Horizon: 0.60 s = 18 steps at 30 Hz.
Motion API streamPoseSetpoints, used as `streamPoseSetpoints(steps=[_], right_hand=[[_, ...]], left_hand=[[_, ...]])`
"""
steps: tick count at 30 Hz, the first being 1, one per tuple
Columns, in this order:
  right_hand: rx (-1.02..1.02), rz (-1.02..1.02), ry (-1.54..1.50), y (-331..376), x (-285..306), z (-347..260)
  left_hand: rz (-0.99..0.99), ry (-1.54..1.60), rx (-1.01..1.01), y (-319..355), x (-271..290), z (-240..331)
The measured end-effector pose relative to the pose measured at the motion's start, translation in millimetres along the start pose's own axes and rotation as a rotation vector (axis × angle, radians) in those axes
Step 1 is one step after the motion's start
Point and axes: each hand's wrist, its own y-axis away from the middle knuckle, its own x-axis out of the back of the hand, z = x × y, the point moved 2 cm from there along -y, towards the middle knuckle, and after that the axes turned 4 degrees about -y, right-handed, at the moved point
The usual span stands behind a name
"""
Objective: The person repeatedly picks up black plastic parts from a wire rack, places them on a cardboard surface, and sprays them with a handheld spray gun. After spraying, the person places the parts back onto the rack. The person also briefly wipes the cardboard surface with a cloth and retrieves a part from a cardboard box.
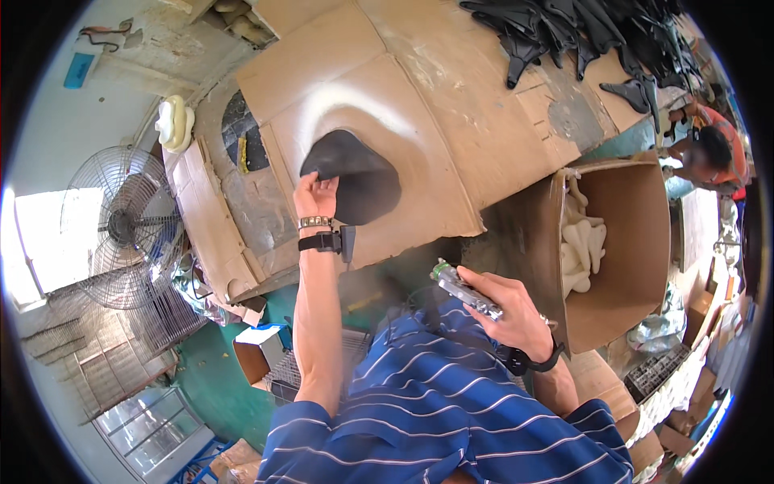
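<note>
On the cardboard-covered table, a black, smooth, rounded-triangular piece (355, 173) lies inside a pale, whitish band of residue on the cardboard. My left hand (315, 192) has its fingers closed at the left edge of this piece; the thumb's exact contact is hard to make out. My right hand (516, 310) is wrapped round a metal spray gun (466, 292) with a green ring near its tip. The spray gun is held in front of my body, below the table's front edge, its tip toward the upper left and apart from the black piece.
Right of me stands a cardboard box (621, 302) with cream foam pieces (582, 238). Black molded shells (556, 32) pile up at the far right of the table. A large fan (121, 216) stands at left. Another person (717, 149) works at far right.
</note>
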Motion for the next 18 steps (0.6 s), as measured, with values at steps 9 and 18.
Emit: streamPoseSetpoints(steps=[9, 18], right_hand=[[0.121, -0.133, -0.022, -60.6, -26.5, 21.8], [0.021, -0.389, -0.322, -186.6, -139.1, 132.6]], left_hand=[[-0.218, 0.043, -0.147, 48.0, -69.9, 56.3], [-0.088, 0.019, -0.032, 52.5, -55.5, 29.6]])
